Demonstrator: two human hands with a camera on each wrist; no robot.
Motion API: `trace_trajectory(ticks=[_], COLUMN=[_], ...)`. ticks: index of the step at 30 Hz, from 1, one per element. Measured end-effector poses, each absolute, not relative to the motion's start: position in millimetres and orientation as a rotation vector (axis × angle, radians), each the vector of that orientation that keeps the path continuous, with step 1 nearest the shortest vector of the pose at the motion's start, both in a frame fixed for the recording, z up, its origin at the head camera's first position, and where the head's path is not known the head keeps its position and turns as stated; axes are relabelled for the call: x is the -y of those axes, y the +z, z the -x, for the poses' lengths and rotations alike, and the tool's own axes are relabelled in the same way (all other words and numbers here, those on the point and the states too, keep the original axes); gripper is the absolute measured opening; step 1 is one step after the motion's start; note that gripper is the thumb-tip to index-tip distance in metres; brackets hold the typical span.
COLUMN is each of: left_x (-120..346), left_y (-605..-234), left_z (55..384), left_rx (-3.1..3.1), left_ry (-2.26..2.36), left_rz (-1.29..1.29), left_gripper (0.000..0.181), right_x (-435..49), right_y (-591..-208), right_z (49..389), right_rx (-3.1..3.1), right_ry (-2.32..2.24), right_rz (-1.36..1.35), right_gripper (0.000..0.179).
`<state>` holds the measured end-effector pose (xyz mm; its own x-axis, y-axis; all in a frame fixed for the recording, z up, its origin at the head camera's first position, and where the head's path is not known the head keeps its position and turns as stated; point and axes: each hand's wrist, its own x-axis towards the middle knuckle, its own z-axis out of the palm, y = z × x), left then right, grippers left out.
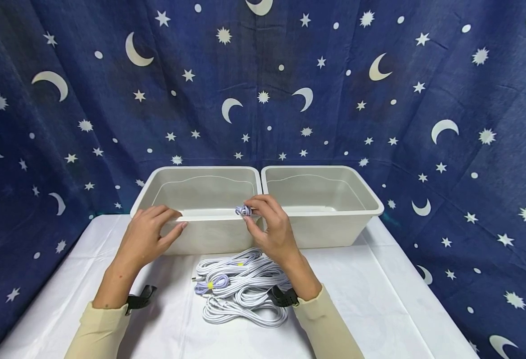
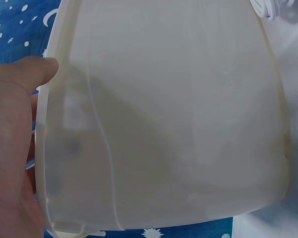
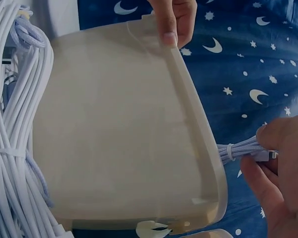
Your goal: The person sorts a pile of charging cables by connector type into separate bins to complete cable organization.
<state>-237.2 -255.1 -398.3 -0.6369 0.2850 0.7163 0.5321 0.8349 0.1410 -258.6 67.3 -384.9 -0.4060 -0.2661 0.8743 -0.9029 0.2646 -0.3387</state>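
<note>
Apparently we're at the placing step, our right hand (image 1: 270, 228) pinching a lavender cable bundle (image 1: 243, 211) at the front rim (image 1: 213, 218) of the left bin (image 1: 209, 237), our left hand (image 1: 147, 234) gripping that rim, and the next move likely calls for release inside.

The curtain (image 1: 280, 45) is navy with off-white moons, stars, sunbursts and dots; left bin (image 1: 209, 237) and right bin (image 1: 330, 232) pale grey; tablecloth (image 1: 375, 299) white; piled cables (image 1: 263, 271) white and lavender with yellow ties (image 1: 210, 285); held cable bundle (image 1: 243, 211) seemingly lavender; sleeves (image 1: 330, 326) cream.
</note>
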Motion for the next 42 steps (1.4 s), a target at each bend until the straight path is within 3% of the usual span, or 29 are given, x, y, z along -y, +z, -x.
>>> trace_trajectory(ticks=[42], left_x=[255.5], left_y=[-399.7], left_z=[238.1], left_rx=[2.308], left_ry=[-0.443], left_rz=[0.587], left_gripper=[0.024], right_x=[-68.2], right_y=[-386.8], right_z=[252.3], right_rx=[1.881], right_ry=[0.931], right_rz=[-1.243], right_gripper=[0.029])
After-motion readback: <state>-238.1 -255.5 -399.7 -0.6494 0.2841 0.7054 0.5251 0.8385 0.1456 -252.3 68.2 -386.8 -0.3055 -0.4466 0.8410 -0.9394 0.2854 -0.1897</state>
